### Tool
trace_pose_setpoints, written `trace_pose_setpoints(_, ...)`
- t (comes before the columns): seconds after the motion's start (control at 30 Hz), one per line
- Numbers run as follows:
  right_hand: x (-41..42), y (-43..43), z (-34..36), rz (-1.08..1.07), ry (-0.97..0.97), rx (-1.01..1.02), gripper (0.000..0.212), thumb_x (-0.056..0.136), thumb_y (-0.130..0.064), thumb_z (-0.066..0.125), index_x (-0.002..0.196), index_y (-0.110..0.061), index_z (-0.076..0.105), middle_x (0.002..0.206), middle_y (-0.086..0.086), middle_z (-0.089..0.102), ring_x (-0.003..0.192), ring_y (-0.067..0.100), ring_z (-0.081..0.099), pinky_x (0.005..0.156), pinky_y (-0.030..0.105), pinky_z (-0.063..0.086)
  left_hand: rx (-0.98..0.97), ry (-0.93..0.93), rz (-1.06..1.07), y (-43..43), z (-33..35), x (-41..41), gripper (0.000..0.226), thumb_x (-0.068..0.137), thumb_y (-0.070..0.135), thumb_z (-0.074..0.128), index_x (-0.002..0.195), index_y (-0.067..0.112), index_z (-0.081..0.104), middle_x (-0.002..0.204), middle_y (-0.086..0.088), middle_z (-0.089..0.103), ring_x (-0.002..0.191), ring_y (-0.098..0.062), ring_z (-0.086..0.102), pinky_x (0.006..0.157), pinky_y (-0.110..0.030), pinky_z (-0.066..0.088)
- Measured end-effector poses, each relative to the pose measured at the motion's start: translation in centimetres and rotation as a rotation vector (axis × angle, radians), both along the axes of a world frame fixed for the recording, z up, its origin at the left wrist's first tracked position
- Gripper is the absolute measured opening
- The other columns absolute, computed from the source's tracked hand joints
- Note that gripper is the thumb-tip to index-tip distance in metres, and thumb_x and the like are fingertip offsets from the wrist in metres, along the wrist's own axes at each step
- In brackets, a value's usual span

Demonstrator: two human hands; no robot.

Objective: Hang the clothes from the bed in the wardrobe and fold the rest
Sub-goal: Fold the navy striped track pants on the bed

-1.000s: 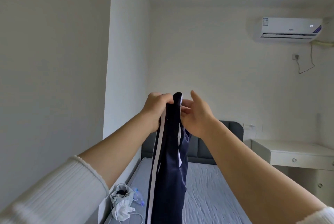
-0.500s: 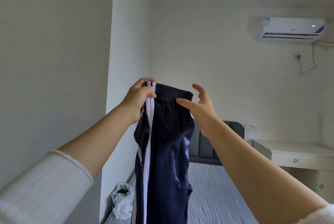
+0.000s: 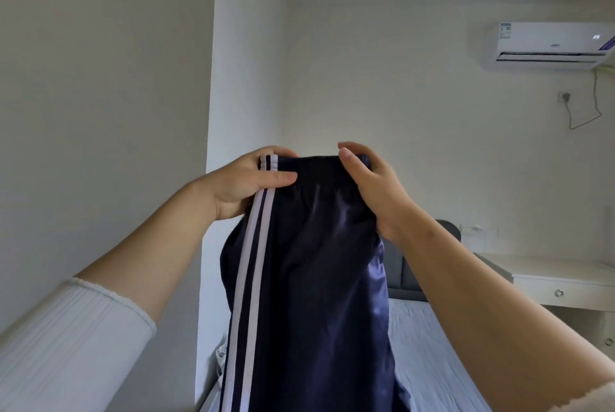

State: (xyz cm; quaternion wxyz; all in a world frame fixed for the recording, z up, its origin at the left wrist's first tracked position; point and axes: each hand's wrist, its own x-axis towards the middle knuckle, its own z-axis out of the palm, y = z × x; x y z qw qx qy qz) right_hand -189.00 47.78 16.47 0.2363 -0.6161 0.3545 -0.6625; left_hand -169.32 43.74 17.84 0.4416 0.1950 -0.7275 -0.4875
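You hold up one pair of navy trousers [image 3: 319,278] at the centre of your view, two pale stripes running down its nine o'clock edge; its legs are cut off at six o'clock. One bed [image 3: 432,355] lies behind, mostly hidden. Your left hand [image 3: 246,185] pinches the waistband at the stripes; your right hand [image 3: 372,188] curls over it at three o'clock.
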Motion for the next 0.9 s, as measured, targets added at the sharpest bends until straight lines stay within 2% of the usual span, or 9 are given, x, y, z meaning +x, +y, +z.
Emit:
trace_pose_setpoints(0.1,-0.3,0.1,0.2,0.150,0.006,0.009,0.009,0.087,-0.031,0.064,0.079,-0.033,0.065,0.077,-0.013,0.067,0.070,0.002,0.065,0.062,0.019,0.052,0.004,0.034,-0.068,-0.3,-0.1,0.4,0.039,0.068,0.008,0.065,0.105,0.019,0.060,0.091,-0.003,0.066,0.077,-0.013,0.067,0.069,-0.025,0.057)
trace_pose_setpoints(0.2,-1.0,0.3,-0.1,0.280,0.012,0.108,0.004,0.083,-0.026,0.066,0.080,-0.024,0.064,0.073,-0.005,0.068,0.066,0.007,0.066,0.058,0.021,0.053,0.002,-0.187,-0.210,-0.2,-0.4,1.3,0.041,0.068,0.005,0.073,0.107,0.012,0.063,0.094,-0.003,0.071,0.085,-0.015,0.068,0.072,-0.024,0.056)
trace_pose_setpoints(0.27,-1.6,0.5,-0.7,0.416,0.045,0.187,0.025,0.074,-0.026,0.068,0.095,-0.014,0.063,0.086,0.003,0.072,0.076,0.013,0.069,0.065,0.025,0.056,0.008,-0.300,-0.300,-0.6,-0.3,2.4,0.038,0.060,0.009,0.084,0.095,0.012,0.070,0.085,-0.001,0.071,0.080,-0.013,0.068,0.069,-0.023,0.055)
trace_pose_setpoints(0.4,-3.2,0.4,-1.8,0.649,0.161,0.425,0.060,0.050,-0.023,0.090,0.100,-0.001,0.064,0.096,0.013,0.071,0.085,0.022,0.069,0.073,0.030,0.057,0.032,-0.419,-0.240,-1.7,-0.7,3.1,0.024,0.071,-0.004,0.067,0.067,0.018,0.073,0.063,0.004,0.065,0.061,-0.007,0.065,0.060,-0.019,0.054)
trace_pose_setpoints(0.47,-3.8,-0.7,-2.7,0.561,0.244,0.543,0.043,0.064,-0.018,0.081,0.101,-0.002,0.064,0.101,0.013,0.070,0.089,0.020,0.069,0.076,0.028,0.057,0.079,-0.562,-0.067,-2.8,-1.6,2.4,0.008,0.067,0.004,0.067,0.072,0.010,0.065,0.062,0.001,0.066,0.061,-0.012,0.067,0.059,-0.022,0.055)
trace_pose_setpoints(0.57,-4.4,-3.3,-5.1,0.247,0.430,0.688,0.025,0.085,-0.015,0.065,0.108,-0.006,0.066,0.107,0.007,0.071,0.097,0.019,0.068,0.082,0.028,0.055,0.113,-0.877,0.170,-5.0,-3.8,0.8,0.016,0.076,0.009,0.074,0.080,0.011,0.059,0.075,-0.003,0.071,0.072,-0.016,0.069,0.061,-0.028,0.057)
trace_pose_setpoints(0.7,-4.5,-7.7,-8.9,-0.200,0.654,0.617,0.024,0.086,-0.024,0.066,0.108,-0.014,0.066,0.103,0.003,0.069,0.092,0.017,0.065,0.084,0.031,0.052,-0.052,-1.070,0.473,-8.0,-7.3,-2.4,0.025,0.079,0.025,0.074,0.078,0.018,0.050,0.077,0.000,0.050,0.063,-0.013,0.047,0.051,-0.021,0.041)
trace_pose_setpoints(0.77,-4.3,-9.4,-9.3,-0.340,0.610,0.530,0.015,0.088,-0.026,0.061,0.101,-0.020,0.064,0.097,0.004,0.067,0.080,0.018,0.063,0.079,0.033,0.053,-0.226,-0.991,0.635,-9.5,-7.8,-3.8,0.033,0.078,0.026,0.073,0.073,0.018,0.042,0.076,-0.001,0.046,0.060,-0.014,0.042,0.049,-0.023,0.033)
trace_pose_setpoints(0.9,-3.5,-10.5,-5.8,-0.426,0.365,0.350,0.009,0.091,-0.028,0.057,0.097,-0.029,0.050,0.075,-0.001,0.058,0.047,0.017,0.059,0.039,0.023,0.049,-0.234,-0.517,0.740,-10.5,-4.7,-4.8,0.027,0.080,0.012,0.068,0.091,0.015,0.043,0.088,-0.010,0.058,0.070,-0.032,0.066,0.061,-0.039,0.057)
